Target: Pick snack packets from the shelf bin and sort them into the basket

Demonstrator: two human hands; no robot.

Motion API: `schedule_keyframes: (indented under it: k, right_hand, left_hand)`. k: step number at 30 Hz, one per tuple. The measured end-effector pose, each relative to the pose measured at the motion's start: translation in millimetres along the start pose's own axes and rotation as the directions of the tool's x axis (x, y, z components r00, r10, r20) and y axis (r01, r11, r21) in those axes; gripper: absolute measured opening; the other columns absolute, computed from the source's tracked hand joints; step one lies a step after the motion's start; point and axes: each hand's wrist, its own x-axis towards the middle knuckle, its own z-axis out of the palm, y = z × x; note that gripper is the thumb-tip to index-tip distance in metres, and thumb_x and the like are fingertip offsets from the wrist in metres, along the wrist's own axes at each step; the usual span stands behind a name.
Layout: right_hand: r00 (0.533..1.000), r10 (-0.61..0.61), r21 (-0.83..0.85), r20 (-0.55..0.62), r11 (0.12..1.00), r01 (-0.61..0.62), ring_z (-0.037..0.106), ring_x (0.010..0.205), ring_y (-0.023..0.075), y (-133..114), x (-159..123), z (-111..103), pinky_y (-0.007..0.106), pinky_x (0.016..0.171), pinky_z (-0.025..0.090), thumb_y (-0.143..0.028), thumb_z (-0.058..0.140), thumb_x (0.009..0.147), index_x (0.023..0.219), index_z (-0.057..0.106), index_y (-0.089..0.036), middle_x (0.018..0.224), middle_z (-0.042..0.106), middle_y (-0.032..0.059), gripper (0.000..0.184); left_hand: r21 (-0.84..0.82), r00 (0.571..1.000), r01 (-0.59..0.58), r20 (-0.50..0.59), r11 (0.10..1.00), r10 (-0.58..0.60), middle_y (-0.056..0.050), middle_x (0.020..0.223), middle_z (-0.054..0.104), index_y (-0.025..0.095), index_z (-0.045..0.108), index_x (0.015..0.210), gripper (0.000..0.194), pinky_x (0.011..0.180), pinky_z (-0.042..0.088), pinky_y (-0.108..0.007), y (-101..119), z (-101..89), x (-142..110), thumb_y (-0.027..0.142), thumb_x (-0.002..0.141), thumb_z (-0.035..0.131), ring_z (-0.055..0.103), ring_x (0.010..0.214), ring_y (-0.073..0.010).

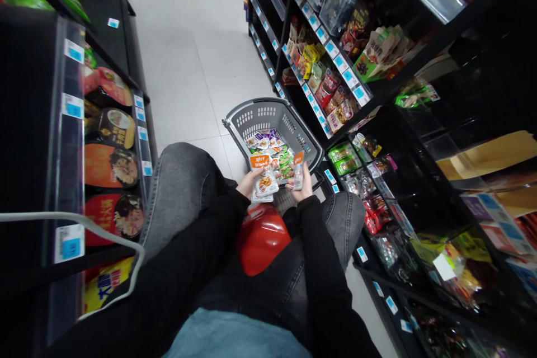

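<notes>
My left hand (249, 182) is closed on a few small snack packets (265, 179) with orange tops and white lower parts. In my right hand (305, 184) is one more snack packet (298, 170) of the same orange-and-white look, pinched upright by its side. Both hands are just in front of a grey plastic shopping basket (255, 117) on the floor. Inside it lie several small packets (264, 137) in purple, white, orange and green. Below my hands, between my legs, is a shiny red object (262, 240) whose kind I cannot make out.
Black shelves (356, 81) with bagged snacks and price tags stand on the right, with bins of small packets (346, 159) lower down. A left shelf holds bowl-shaped packages (111, 165). A white cable (104, 233) loops at the left. Pale tiled floor (180, 39) runs ahead.
</notes>
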Motion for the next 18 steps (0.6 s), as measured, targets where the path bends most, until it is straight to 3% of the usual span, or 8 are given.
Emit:
schedule_keyframes:
  k: [7, 10, 13, 18]
  right_hand:
    - [0.99, -0.011, -0.041, 0.138, 0.999, 0.017, 0.062, 0.073, 0.02, -3.4, -8.4, 12.5, 0.029, 0.063, 0.054, -0.04, 0.046, 0.09, 0.1, 0.059, -0.013, 0.089, 0.064, 0.0091, 0.032]
    - [0.985, -0.046, -0.025, 0.164, 0.998, 0.051, 0.063, 0.086, 0.0228, 0.1, -5.8, 13.5, 0.033, 0.075, 0.054, -0.03, 0.052, 0.086, 0.099, 0.058, -0.013, 0.095, 0.065, 0.009, 0.023]
    - [0.986, -0.096, -0.11, 0.139, 0.988, 0.112, 0.063, 0.087, 0.0235, 5.0, -2.0, 10.4, 0.034, 0.08, 0.053, -0.026, 0.06, 0.081, 0.09, 0.059, -0.013, 0.088, 0.066, 0.0072, 0.016]
    - [0.987, -0.116, -0.257, 0.111, 0.956, 0.141, 0.064, 0.084, 0.0247, 11.4, 3.8, 4.5, 0.035, 0.08, 0.052, -0.036, 0.073, 0.071, 0.083, 0.061, -0.014, 0.079, 0.067, 0.005, 0.028]
  left_hand:
    - [-0.016, 1.0, -0.03, 0.004, 0.999, 0.03, -0.018, 0.093, 0.069, 0.006, 0.053, 0.121, 0.041, 0.071, 0.055, -0.039, 0.6, 4.1, -1.4, 0.023, 0.085, 0.051, 0.068, 0.076, -0.025]
    - [-0.017, 0.997, -0.064, -0.031, 0.998, 0.064, -0.016, 0.091, 0.07, 0.006, 0.055, 0.119, 0.037, 0.071, 0.055, -0.039, 1.2, 5.4, -2.1, 0.02, 0.085, 0.05, 0.068, 0.077, -0.0249]
    - [0.0, 0.993, -0.067, -0.101, 0.998, 0.067, -0.015, 0.089, 0.071, 0.007, 0.054, 0.121, 0.039, 0.069, 0.055, -0.04, 1.9, 6.8, -2.9, 0.018, 0.084, 0.051, 0.069, 0.074, -0.0258]
    - [0.016, 0.989, -0.041, -0.141, 0.999, 0.043, -0.015, 0.082, 0.071, 0.005, 0.056, 0.117, 0.036, 0.064, 0.055, -0.036, 2.2, 9.3, -4.3, 0.014, 0.082, 0.052, 0.068, 0.067, -0.0245]
